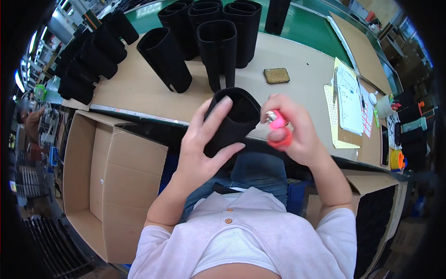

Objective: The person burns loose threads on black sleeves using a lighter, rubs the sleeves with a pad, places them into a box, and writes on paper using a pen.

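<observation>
My left hand grips a black tubular sleeve, held above my lap with its open end facing up and away. My right hand holds a small pink lighter-like tool right beside the sleeve's rim. The tool's metal tip points toward the sleeve's edge. Several more black sleeves stand upright on the wooden worktable just beyond my hands.
A row of black sleeves lies at the table's left end. A brown scouring pad, papers on a clipboard and a white cup sit to the right. An open cardboard box stands on my left, another box of black sleeves on my right.
</observation>
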A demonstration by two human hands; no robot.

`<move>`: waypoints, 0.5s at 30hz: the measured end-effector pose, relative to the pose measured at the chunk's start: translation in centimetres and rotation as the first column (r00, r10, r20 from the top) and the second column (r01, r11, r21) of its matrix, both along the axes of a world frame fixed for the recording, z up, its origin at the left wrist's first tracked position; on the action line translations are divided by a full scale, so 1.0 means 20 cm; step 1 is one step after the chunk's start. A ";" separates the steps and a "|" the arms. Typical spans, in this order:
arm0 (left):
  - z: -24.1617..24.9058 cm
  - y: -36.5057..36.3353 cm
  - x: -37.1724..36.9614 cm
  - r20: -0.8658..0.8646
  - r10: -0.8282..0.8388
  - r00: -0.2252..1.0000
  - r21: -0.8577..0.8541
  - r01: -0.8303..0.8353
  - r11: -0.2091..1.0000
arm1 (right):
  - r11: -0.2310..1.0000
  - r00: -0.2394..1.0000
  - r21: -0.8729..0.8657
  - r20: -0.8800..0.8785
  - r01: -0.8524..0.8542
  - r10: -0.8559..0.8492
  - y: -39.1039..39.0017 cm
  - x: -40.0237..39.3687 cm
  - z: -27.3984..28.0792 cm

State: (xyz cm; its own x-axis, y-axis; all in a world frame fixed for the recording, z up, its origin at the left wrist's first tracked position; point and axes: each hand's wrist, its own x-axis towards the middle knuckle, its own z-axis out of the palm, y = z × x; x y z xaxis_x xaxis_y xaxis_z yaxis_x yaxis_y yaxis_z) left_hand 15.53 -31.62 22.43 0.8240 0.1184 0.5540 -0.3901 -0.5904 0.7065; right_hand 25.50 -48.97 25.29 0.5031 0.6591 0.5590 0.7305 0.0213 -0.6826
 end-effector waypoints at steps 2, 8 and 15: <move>-0.02 0.01 -0.02 -0.141 -0.243 0.960 -0.484 0.148 0.863 | 0.947 0.817 0.314 -0.530 -0.061 0.228 0.02 -0.02 -0.04; -0.03 0.03 0.00 -0.197 -0.131 0.972 -0.569 -0.004 0.822 | 0.907 0.338 0.352 -0.845 -0.233 0.415 0.06 -0.03 -0.18; -0.18 0.16 -0.07 0.011 -0.103 0.995 -0.814 0.069 0.577 | 0.832 0.506 0.116 -0.745 -0.543 0.434 -0.07 -0.12 -0.47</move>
State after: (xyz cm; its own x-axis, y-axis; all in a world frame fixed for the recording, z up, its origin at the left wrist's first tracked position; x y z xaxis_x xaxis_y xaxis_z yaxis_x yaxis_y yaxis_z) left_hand 14.15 -28.45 18.88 0.8708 0.4321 0.2345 -0.3738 0.2722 0.8866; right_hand 23.01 -50.31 15.81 0.2712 0.9601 0.0686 -0.0989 0.0987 -0.9902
